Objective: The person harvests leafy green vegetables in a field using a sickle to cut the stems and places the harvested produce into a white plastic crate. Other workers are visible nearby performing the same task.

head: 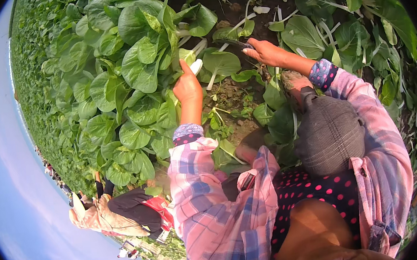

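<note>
My left hand [188, 87] is closed around a pak choi plant, its index finger stretched along the leaves. A white stalk end [197, 67] shows beside the fingers; the rest of the grip is hidden. Broad green pak choi leaves [141, 66] spread to the left of this hand. In my right hand [264, 52] is a knife or sickle by its dark handle [247, 46]. Its dark blade [230, 42] points left, low among leaves and pale stalks. Between the hands, a loose leaf [221, 63] lies on the soil.
Dense pak choi rows [71, 60] run along the left. Cut leaves [303, 34] and stalks litter the soil [242, 88] to the right. My knee in grey checked cloth [329, 136] is near my right forearm. Another person [125, 213] crouches at the lower left.
</note>
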### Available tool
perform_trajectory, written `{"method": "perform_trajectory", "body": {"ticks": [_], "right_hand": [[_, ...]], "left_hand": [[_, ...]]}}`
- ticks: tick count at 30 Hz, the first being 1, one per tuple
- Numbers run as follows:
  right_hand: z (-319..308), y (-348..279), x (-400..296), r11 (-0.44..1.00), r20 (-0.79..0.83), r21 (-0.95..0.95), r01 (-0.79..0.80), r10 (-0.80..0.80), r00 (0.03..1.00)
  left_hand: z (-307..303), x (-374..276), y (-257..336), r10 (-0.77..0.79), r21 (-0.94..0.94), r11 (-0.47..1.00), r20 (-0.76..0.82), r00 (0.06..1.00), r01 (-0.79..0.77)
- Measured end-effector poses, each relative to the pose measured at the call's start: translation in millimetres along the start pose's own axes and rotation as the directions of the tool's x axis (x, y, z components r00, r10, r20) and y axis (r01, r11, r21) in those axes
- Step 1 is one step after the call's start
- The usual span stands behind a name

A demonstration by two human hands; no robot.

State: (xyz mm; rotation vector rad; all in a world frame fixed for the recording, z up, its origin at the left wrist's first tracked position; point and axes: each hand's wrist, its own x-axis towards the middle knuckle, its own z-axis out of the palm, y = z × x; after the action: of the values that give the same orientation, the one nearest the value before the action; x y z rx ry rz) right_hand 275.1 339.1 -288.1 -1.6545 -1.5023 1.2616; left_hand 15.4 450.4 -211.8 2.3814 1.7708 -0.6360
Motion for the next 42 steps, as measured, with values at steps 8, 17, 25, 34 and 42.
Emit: {"method": "perform_trajectory", "body": {"ticks": [8,17,25,34,42], "right_hand": [[23,-34,61,0.947,0.009,-0.270,-0.177,0.186,0.982],[-2,-19,83,0.816,0.520,-0.055,-0.575,0.515,0.681],[-9,-23,-53,0.313,-0.020,0.950,-0.003,0.073,0.997],[-77,-94,-79,0.681,-0.204,0.721,0.127,0.033,0.978],[-47,-115,-94,0.626,-0.287,0.714,0.313,-0.146,0.947]], "left_hand": [[19,2,-10,-0.022,-0.013,1.000,-0.195,0.981,0.020],[-2,-2,-17,-0.096,-0.327,0.945,-0.264,0.960,0.004],[-39,-121,35,0.074,-0.934,-0.260,0.232,0.970,0.243],[-42,-141,65,0.317,-0.846,-0.307,0.340,0.885,0.435],[-47,-138,131,0.253,-0.939,-0.326,0.027,0.967,0.112]]}}
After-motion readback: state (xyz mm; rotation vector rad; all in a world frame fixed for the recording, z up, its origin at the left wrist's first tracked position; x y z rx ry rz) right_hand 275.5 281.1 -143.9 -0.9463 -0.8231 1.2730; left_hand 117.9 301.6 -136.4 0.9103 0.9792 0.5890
